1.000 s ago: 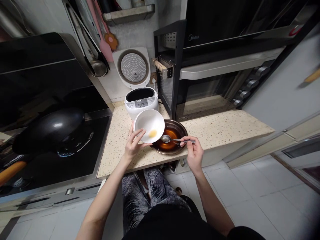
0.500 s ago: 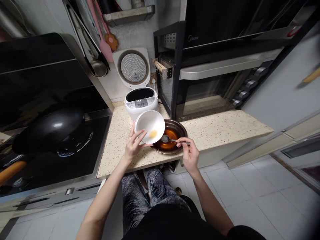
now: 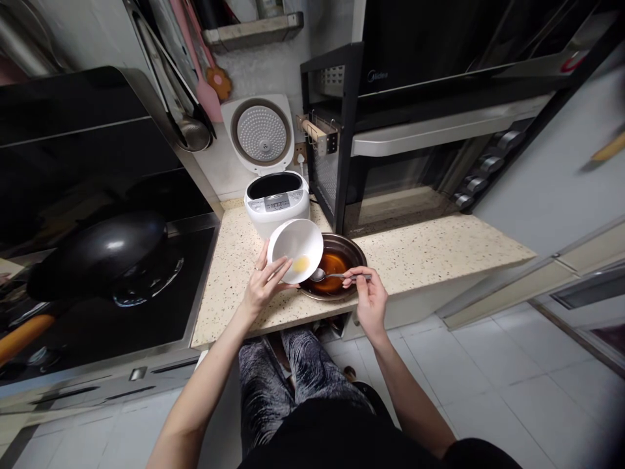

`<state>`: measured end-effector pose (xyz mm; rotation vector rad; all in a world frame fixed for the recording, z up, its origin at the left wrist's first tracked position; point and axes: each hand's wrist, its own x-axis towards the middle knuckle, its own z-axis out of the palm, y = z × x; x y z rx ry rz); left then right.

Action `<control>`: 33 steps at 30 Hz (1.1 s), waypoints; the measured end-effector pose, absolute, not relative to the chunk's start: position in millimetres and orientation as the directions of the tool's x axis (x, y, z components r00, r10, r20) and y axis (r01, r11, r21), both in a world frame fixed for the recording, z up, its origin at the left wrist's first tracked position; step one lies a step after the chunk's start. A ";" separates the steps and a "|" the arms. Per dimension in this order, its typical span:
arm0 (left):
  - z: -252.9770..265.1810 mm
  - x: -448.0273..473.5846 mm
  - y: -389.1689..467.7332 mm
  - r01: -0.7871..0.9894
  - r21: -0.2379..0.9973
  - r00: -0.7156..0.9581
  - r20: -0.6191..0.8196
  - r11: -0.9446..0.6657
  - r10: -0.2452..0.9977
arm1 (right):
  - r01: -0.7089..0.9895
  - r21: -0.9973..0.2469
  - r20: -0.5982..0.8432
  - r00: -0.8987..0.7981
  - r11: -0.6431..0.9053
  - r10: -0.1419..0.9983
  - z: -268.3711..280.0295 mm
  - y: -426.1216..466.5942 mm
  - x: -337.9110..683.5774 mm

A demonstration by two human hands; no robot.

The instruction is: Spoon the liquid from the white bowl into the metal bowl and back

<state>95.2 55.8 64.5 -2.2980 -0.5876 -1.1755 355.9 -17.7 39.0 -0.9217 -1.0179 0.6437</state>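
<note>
My left hand [image 3: 263, 284] grips a white bowl [image 3: 290, 244] by its near left side, fingers over the rim. The bowl leans toward the right, and a small pool of yellow liquid [image 3: 301, 264] lies low inside it. Between thumb and fingers, my right hand [image 3: 370, 296] pinches the handle of a metal spoon [image 3: 319, 275]. The spoon's head is close to the bowl's right rim; whether they touch I cannot tell. Below both is a dark metal basin [image 3: 360, 253] of reddish-brown liquid, its left part hidden by the white bowl.
Behind the bowl stands a white rice cooker [image 3: 278, 208] with its lid [image 3: 261, 133] raised. A black wok [image 3: 107, 251] sits on the stove at left. An oven [image 3: 415, 176] in a dark rack borders the speckled counter [image 3: 439, 251]. Ladles [image 3: 195, 133] and a pink spatula [image 3: 208, 98] hang on the wall.
The white bowl has shifted slightly right and tilted further, with its yellow liquid moving along. The spoon's head has moved a little left toward the bowl's rim.
</note>
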 end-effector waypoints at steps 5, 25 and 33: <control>69.4 96.7 54.8 0.560 -0.270 0.572 0.810 -0.783 0.130 | -0.036 -0.878 0.425 0.396 0.477 0.814 39.7 -18.2 354.6; 72.3 97.4 57.8 0.516 -0.334 0.639 0.763 -0.788 0.095 | -0.056 -0.874 0.421 0.407 0.482 0.811 38.0 -19.2 352.8; 75.1 97.5 57.0 0.516 -0.299 0.633 0.764 -0.803 0.123 | -0.043 -0.868 0.437 0.406 0.495 0.803 34.9 -18.5 352.8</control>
